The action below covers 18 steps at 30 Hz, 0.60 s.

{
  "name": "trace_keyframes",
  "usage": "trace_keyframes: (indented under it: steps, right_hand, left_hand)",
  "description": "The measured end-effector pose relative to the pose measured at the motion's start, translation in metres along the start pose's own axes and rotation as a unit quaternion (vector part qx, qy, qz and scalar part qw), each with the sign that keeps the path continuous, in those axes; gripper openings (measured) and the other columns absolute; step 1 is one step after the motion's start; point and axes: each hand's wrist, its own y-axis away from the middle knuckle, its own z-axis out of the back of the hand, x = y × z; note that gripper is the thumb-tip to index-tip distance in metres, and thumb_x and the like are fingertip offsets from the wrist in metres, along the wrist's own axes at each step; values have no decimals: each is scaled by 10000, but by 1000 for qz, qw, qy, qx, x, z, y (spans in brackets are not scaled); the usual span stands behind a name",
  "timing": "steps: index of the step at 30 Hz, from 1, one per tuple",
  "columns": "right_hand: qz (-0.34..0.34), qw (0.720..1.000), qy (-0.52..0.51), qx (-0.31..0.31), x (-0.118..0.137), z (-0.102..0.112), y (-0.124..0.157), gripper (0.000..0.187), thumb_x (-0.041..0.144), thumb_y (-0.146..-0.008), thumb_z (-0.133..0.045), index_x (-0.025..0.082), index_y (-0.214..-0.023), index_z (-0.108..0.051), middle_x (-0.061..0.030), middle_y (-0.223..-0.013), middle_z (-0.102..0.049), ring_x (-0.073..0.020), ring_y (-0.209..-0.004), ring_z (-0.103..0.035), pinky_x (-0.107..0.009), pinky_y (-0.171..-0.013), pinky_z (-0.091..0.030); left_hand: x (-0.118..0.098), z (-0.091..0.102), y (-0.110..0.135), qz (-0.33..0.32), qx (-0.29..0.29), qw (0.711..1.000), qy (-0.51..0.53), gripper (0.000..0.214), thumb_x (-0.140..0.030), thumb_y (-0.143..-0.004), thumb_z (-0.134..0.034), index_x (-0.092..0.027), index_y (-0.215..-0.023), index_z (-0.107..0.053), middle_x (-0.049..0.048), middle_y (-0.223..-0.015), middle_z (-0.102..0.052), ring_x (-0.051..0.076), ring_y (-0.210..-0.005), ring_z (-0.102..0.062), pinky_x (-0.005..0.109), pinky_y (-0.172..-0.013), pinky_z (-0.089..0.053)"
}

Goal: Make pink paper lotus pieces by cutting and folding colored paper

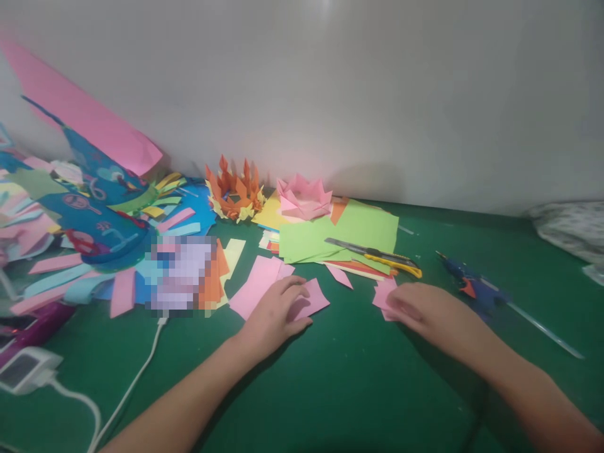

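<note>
My left hand (280, 308) rests over pink paper pieces, its thumb apart from its fingers. One pink sheet (257, 283) lies under and beside it, and another pink piece (315, 299) shows past the fingertips. On the right, my right hand (418, 308) is closed, with small pink paper pieces (384, 299) at its fingertips; the tips themselves are hidden. A narrow pink strip (340, 275) lies between the hands, farther back. Behind it, a yellow-and-black box cutter (377, 255) lies on light green paper sheets (306, 236).
A folded pink paper crown (304, 196) and an orange-and-yellow one (236, 192) stand near the wall. Blue cone hats (101, 214) with paper strips crowd the left. A white cable (151, 358) crosses the green table (330, 396). A glue gun (476, 286) lies at right.
</note>
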Motion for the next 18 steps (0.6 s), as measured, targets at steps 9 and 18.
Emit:
trace_keyframes:
  steps: [9,18]
  right_hand:
    - [-36,971,-218,-91,61,6,-25,290,323,-853,-533,259,-1131,-578,-58,-1088,-652,-201,-864,-621,-339,-745,-496]
    - [-84,831,-548,-45,96,-39,-67,481,247,-757,-606,233,-1200,-420,-46,-1001,-578,-106,-665,-551,-276,-644,-513]
  left_hand:
    - [-1,1,-3,34,-37,996,70,178,-137,-785,-577,-191,-953,-552,83,-1072,-611,209,-1031,-570,376,-913,-468]
    - [-2,-3,-6,196,-48,943,264,214,-176,-728,-634,-162,-929,-562,29,-804,-610,133,-732,-598,240,-639,-492]
